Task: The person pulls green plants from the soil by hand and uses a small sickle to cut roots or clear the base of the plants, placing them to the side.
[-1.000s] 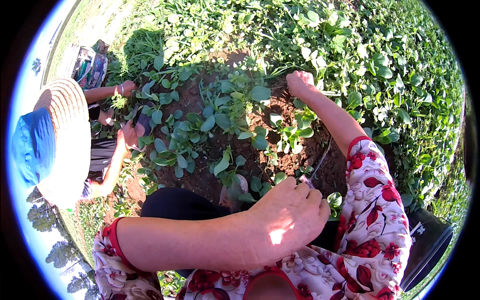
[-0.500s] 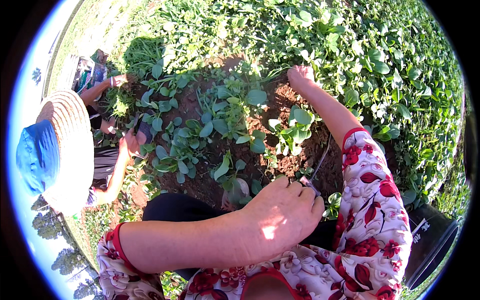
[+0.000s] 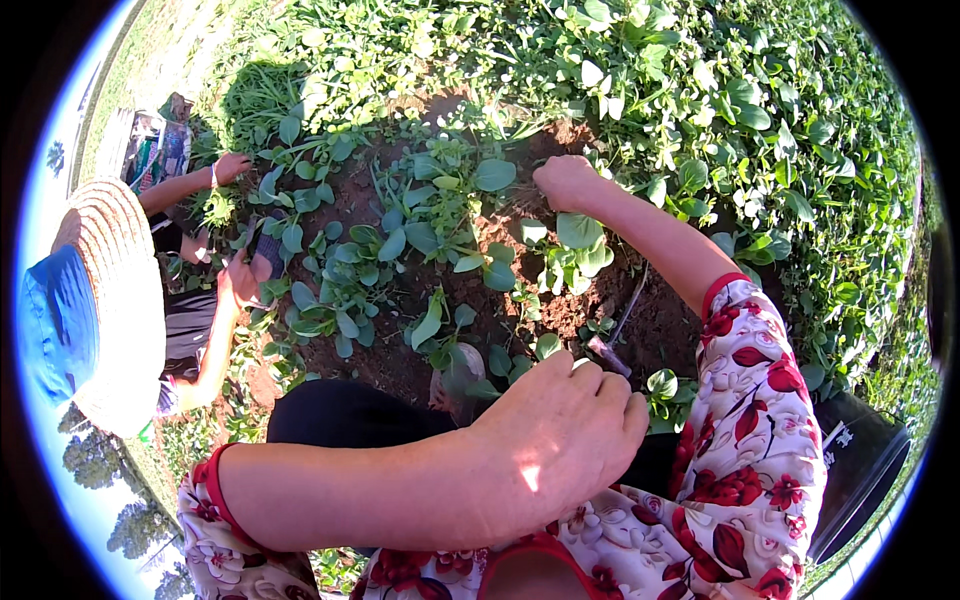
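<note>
My left forearm crosses in front of me, and my left hand (image 3: 560, 430) is curled closed above my lap, back of the hand up; whatever its fingers may hold is hidden. Just beyond it, a thin-shafted hand tool (image 3: 608, 354) with a short pinkish-brown handle lies on the reddish soil. My right hand (image 3: 565, 184) reaches forward, closed like a fist, low over the soil. Faint thin strands show beside its fingers, too unclear to name. Close by on its near side grows a broad-leaved green seedling (image 3: 577, 255); a leafy clump (image 3: 455, 190) stands to its left.
At the left a co-worker in a straw hat (image 3: 120, 290) with blue cloth works among the plants, one hand (image 3: 232, 168) reaching forward. A printed bag (image 3: 158, 145) stands beyond. Dense greenery (image 3: 760, 130) fills the far right. A black bucket (image 3: 860, 470) stands at my right.
My right hand has drawn back toward me and slightly left, away from the grassy stems it was at. My left hand stays nearly still. The view has shifted slightly.
</note>
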Available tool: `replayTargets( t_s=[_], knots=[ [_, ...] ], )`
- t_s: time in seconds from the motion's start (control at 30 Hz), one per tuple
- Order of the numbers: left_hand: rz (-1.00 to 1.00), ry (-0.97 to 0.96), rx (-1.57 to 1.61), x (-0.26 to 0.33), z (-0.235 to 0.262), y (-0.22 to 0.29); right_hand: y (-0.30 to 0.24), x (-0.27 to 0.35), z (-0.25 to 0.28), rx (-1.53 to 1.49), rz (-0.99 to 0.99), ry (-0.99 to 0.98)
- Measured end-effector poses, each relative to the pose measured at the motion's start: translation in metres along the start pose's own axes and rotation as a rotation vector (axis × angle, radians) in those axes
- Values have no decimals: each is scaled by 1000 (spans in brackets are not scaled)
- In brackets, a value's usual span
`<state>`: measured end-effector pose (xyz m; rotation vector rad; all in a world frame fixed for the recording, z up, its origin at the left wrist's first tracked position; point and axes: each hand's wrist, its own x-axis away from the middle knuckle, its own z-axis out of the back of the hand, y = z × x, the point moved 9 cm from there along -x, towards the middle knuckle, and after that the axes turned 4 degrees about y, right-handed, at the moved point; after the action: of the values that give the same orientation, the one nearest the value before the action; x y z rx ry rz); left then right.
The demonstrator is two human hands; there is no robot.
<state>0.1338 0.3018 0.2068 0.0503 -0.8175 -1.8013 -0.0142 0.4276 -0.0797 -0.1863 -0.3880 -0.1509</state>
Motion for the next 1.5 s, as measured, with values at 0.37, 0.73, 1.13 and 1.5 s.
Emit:
replayTargets(
  t_s=[0.37,0.73,1.13,1.5],
  knots=[
    [6,-28,-6,-2,-2,-2,133,-15,5,67,-492,294],
    [-28,-34,-31,-6,2,2,141,-21,1,60,-373,60],
    [-45,2,-27,-6,1,3,94,1,-5,95,-331,186],
    [-25,-85,-53,-7,-4,-5,160,5,14,-84,-508,38]
  ],
)
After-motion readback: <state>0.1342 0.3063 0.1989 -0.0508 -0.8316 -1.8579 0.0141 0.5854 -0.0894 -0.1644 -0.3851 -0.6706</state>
